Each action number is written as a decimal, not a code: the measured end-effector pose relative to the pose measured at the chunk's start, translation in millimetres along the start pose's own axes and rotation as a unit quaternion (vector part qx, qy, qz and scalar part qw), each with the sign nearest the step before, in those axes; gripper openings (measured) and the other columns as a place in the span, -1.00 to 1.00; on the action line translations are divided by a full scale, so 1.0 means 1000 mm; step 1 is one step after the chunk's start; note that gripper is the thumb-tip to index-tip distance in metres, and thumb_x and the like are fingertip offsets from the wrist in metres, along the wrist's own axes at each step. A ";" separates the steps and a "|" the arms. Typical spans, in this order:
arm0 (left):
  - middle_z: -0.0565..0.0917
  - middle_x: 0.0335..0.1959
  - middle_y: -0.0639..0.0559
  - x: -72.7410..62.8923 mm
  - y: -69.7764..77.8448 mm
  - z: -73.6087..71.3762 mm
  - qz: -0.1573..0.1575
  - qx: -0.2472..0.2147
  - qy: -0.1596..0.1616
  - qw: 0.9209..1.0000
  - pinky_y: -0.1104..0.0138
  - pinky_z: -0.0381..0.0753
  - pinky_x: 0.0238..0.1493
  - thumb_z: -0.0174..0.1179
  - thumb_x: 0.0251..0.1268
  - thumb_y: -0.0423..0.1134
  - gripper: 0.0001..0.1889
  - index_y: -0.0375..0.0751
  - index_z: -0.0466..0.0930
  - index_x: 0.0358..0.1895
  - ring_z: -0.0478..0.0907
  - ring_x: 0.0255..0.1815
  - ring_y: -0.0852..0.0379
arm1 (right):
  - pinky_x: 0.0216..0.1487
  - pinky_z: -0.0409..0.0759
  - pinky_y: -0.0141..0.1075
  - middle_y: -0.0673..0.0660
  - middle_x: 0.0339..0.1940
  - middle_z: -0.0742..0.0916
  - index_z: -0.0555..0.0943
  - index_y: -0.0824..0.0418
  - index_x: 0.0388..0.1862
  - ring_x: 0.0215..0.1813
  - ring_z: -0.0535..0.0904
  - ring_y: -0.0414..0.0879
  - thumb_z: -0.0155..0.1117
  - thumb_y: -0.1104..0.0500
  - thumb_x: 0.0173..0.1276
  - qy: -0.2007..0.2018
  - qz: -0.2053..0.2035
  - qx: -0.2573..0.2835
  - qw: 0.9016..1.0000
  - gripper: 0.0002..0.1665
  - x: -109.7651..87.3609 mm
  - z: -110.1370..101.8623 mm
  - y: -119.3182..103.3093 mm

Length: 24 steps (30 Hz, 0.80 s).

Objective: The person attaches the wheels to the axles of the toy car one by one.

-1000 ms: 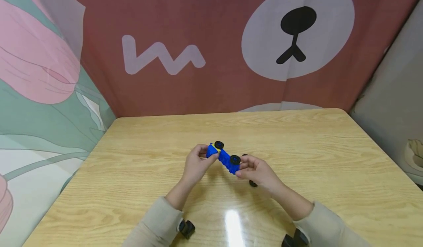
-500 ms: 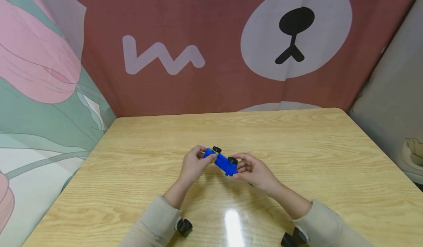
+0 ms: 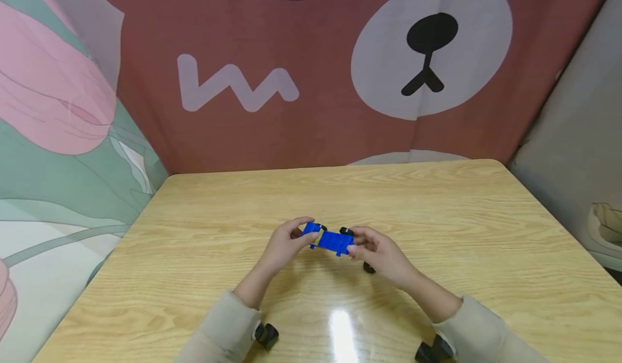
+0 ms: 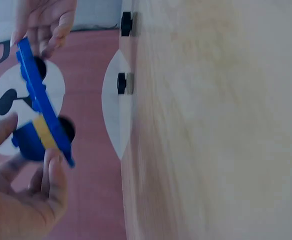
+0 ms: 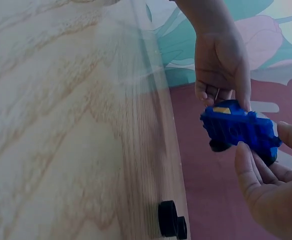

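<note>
A small blue toy car (image 3: 335,241) with a yellow band is held in the air above the table. My left hand (image 3: 283,248) pinches its left end, the part by the yellow band (image 4: 44,131). At the other end, the thumb and fingers of my right hand (image 3: 385,256) grip the car's edge. Two black wheels are on its far side, one of them a black wheel (image 3: 346,231) beside my right fingertips. No wheels show along the near side. On the table, partly behind my right hand, lies a loose black wheel (image 3: 369,268); another loose wheel (image 4: 127,23) shows in the left wrist view.
The wooden table (image 3: 218,206) reaches back to a brown cloth (image 3: 320,130) with a bear print. A patterned cloth (image 3: 63,190) hangs at the left. Black wrist cameras (image 3: 266,336) sit at both cuffs.
The car has been turned in both hands: it tilted down to the right and now lies nearly level, its wheels rolled toward the far side. Both hands keep hold of it.
</note>
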<state>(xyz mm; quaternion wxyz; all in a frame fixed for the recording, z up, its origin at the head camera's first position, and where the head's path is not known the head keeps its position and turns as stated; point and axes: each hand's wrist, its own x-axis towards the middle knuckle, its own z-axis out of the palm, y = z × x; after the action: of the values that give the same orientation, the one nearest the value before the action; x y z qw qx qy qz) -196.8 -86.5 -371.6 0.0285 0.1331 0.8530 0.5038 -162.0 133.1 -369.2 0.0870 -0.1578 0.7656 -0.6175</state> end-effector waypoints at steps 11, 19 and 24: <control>0.48 -0.35 0.01 -0.007 -0.007 -0.010 -0.009 -0.020 -0.073 0.997 0.30 0.45 -0.38 0.23 0.00 -0.09 -0.55 -0.16 0.47 0.00 0.40 -0.35 0.11 | -0.13 0.48 -0.20 0.30 -0.26 0.56 0.26 0.52 0.09 -0.17 0.48 0.19 -0.07 0.09 0.34 -0.024 -0.010 0.057 0.998 -0.46 0.005 -0.010 0.006; 0.47 -0.17 0.04 -0.006 -0.006 -0.011 -0.015 -0.054 -0.091 0.994 0.24 0.47 -0.24 0.21 -0.02 0.00 -0.57 -0.14 0.50 -0.08 0.40 -0.17 0.08 | -0.14 0.49 -0.21 0.24 -0.27 0.56 0.29 0.53 0.04 -0.17 0.48 0.19 -0.10 0.05 0.35 -0.019 0.014 0.096 0.995 -0.45 0.008 -0.012 0.010; 0.52 -0.25 0.01 -0.005 -0.008 -0.010 -0.017 -0.111 -0.107 0.988 0.11 0.43 -0.17 0.18 0.05 -0.05 -0.61 -0.22 0.47 -0.10 0.42 -0.22 0.09 | -0.12 0.48 -0.16 0.36 -0.25 0.52 0.27 0.55 0.04 -0.21 0.51 0.11 -0.07 0.06 0.34 -0.011 0.022 0.096 0.995 -0.45 0.010 -0.012 0.010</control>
<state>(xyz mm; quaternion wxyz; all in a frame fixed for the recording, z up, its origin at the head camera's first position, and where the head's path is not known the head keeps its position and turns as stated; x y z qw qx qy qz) -195.1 -100.3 -373.8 0.1422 0.1678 0.7860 0.5778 -176.8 142.7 -375.9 0.1243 -0.1387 0.7048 -0.6846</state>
